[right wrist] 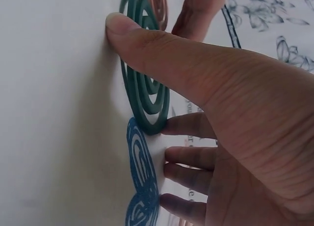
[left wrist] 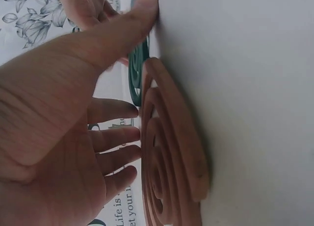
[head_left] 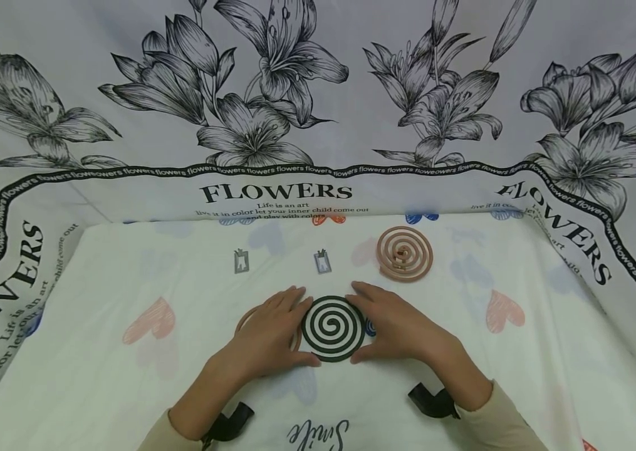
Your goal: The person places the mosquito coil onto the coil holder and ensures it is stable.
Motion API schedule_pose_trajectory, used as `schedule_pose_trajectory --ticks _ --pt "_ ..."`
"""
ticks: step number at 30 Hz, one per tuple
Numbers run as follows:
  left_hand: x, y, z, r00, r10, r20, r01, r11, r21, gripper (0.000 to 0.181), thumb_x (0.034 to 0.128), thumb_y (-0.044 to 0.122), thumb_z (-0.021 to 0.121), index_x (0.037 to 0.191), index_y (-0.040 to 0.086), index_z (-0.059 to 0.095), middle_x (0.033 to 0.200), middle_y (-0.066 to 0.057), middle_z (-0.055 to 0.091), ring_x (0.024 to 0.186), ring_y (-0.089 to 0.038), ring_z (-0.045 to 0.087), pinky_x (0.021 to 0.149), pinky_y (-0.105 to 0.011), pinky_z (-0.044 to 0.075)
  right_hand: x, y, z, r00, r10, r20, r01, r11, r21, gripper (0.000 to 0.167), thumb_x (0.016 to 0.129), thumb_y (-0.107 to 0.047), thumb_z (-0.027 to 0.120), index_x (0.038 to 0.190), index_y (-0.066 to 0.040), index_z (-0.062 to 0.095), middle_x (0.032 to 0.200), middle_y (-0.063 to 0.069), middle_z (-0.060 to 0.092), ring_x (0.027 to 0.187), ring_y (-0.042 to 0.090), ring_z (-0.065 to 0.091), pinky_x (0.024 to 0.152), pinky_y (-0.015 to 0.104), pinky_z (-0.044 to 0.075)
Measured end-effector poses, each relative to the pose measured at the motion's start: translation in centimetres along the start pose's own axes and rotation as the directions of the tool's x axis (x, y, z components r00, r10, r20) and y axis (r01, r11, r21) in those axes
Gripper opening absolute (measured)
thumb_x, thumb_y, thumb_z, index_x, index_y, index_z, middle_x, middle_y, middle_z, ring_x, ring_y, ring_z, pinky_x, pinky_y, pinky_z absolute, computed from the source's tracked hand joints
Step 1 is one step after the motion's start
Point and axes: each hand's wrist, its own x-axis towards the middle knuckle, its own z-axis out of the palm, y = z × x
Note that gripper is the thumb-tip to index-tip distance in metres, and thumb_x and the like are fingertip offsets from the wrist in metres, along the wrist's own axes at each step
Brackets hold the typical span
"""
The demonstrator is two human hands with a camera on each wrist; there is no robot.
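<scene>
A dark green mosquito coil [head_left: 333, 329] lies flat on the white cloth between my two hands. My left hand [head_left: 269, 333] touches its left edge, the thumb at the near side and the index finger at the far side. On the opposite edge my right hand [head_left: 395, 324] rests in the same way, fingers extended. Beneath the left palm is a brown mosquito coil [left wrist: 174, 152], mostly hidden in the head view but plain in the left wrist view. A blue spiral-patterned shape [right wrist: 142, 162] lies flat under the right hand; whether it is printed, I cannot tell.
Another brown coil [head_left: 405, 254] lies at the back right. Farther back are two small metal coil stands, a left one [head_left: 241, 261] and a right one [head_left: 323, 262]. Behind them the flower-printed cloth [head_left: 272, 191] rises. Black wrist mounts hang under both forearms.
</scene>
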Motion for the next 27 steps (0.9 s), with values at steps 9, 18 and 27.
schedule_pose_trajectory --ticks 9,18,27 --pt "0.18 -0.22 0.45 1.0 0.002 -0.004 -0.002 1.0 -0.031 0.102 0.0776 0.059 0.089 0.156 0.007 0.051 0.168 -0.016 0.042 0.158 -0.039 0.038 0.118 -0.063 0.044 0.18 0.14 0.19 1.0 -0.023 -0.012 0.023 1.0 -0.013 0.1 0.07 -0.047 0.098 0.149 -0.004 0.057 0.164 0.02 0.046 0.15 0.042 0.048 0.122 0.058 0.043" --pt "0.53 -0.4 0.46 1.0 0.001 -0.004 -0.001 1.0 -0.02 0.105 0.0759 0.064 0.088 0.157 0.009 0.05 0.169 -0.014 0.041 0.159 -0.036 0.038 0.118 -0.063 0.045 0.65 0.55 0.13 0.999 -0.033 -0.022 0.033 0.999 -0.004 0.097 0.069 -0.049 0.099 0.146 -0.005 0.059 0.163 0.018 0.048 0.15 0.04 0.048 0.123 0.056 0.043" --pt "0.65 -0.36 0.47 1.0 0.002 -0.005 -0.002 0.999 -0.036 0.102 0.0745 0.063 0.09 0.154 0.009 0.053 0.167 -0.012 0.044 0.157 -0.037 0.041 0.117 -0.063 0.046 0.78 0.93 0.41 0.999 -0.037 -0.021 0.037 0.999 0.006 0.098 0.069 -0.051 0.098 0.147 -0.007 0.058 0.163 0.015 0.049 0.15 0.037 0.049 0.122 0.054 0.045"
